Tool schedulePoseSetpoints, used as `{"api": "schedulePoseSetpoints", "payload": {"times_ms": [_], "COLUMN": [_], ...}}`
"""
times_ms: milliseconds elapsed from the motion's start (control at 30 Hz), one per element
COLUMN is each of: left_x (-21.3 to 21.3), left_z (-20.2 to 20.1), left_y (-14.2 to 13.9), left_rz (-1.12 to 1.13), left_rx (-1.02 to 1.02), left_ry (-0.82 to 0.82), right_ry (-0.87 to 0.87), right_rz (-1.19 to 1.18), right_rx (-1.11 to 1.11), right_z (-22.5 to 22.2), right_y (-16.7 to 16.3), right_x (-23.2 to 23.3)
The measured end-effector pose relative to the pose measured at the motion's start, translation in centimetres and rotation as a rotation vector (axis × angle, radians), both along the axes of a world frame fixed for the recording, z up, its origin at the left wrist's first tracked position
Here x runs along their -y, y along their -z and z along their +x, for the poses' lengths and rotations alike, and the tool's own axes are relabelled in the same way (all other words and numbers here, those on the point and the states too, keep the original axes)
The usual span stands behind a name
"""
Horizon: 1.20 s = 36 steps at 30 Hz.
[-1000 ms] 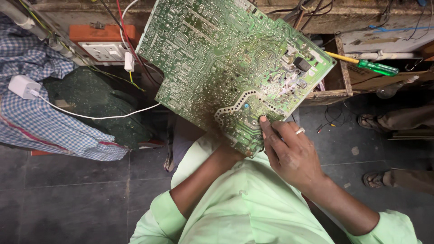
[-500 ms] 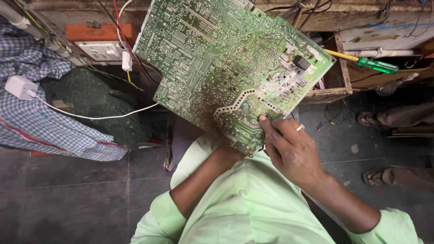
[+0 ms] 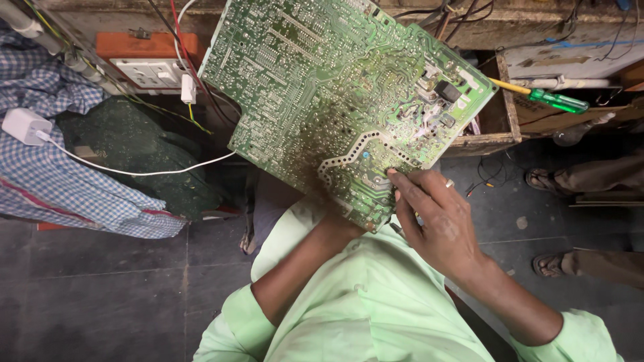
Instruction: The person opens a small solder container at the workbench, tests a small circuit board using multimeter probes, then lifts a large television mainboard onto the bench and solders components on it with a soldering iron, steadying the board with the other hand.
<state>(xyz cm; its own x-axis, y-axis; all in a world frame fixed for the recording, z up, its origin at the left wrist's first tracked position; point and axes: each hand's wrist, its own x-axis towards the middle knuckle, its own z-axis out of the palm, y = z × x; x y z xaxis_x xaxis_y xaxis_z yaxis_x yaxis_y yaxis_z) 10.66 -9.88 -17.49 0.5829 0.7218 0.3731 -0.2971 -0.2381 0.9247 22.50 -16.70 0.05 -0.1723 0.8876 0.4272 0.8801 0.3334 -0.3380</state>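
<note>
You held a large green printed circuit board (image 3: 322,87), solder side up, tilted in front of your chest, its far corner reaching up toward the cluttered wooden workbench (image 3: 496,30). Your right hand (image 3: 439,218) gripped the board's near right edge: the fingers (image 3: 406,184) lay on top of the soldered surface, pressed together against it, with a ring showing on one of them. Your left hand was hidden under the board; only the forearm (image 3: 302,268) showed, rising out of the pale green sleeve (image 3: 248,322) and passing beneath the board's lower corner, so I could not tell how that hand was closed or what it touched.

A few small dark components and bare wire ends (image 3: 436,100) stood up near the board's right corner, beside a curved row of punched holes.

Behind the board's right corner, a screwdriver with a yellow shaft and green handle (image 3: 543,97) lay on the edge of an open wooden box (image 3: 500,137). To your left, a white wall socket plate on an orange backing (image 3: 147,64) sat against the bench, with a small white plug (image 3: 188,87) hanging by it. A white charger block (image 3: 25,126) with a thin white cable (image 3: 134,171) rested on blue checked cloth (image 3: 74,194), next to a dark green bundle (image 3: 134,147). At the right edge, another person's sandalled feet (image 3: 547,181) stood on the dark tiled floor (image 3: 100,281).
</note>
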Motion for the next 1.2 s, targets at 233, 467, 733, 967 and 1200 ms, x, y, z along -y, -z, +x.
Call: {"api": "schedulePoseSetpoints", "payload": {"times_ms": [233, 467, 733, 967, 1200], "left_x": [-0.4, -0.4, -0.1, -0.5, -0.4], "left_z": [1.2, 1.0, 1.0, 2.2, 1.5], "left_y": [2.1, 1.0, -0.9, 0.6, 0.0], "left_rz": [-0.315, -0.101, -0.214, -0.564, -0.539], "left_rx": [0.144, 0.017, 0.16, 0.433, 0.423], "left_ry": [0.178, 0.089, 0.09, 0.293, 0.311], "right_ry": [0.032, 0.036, 0.028, -0.016, -0.053], "right_rz": [-0.01, -0.018, 0.014, 0.015, -0.042], "right_rx": [-0.022, -0.026, 0.075, 0.211, 0.248], "right_z": [-0.4, -0.4, -0.4, 0.0, 0.5], "right_y": [-0.2, -0.6, -0.1, 0.8, 1.1], "right_x": [-0.1, -0.3, -0.3, 0.2, 0.3]}}
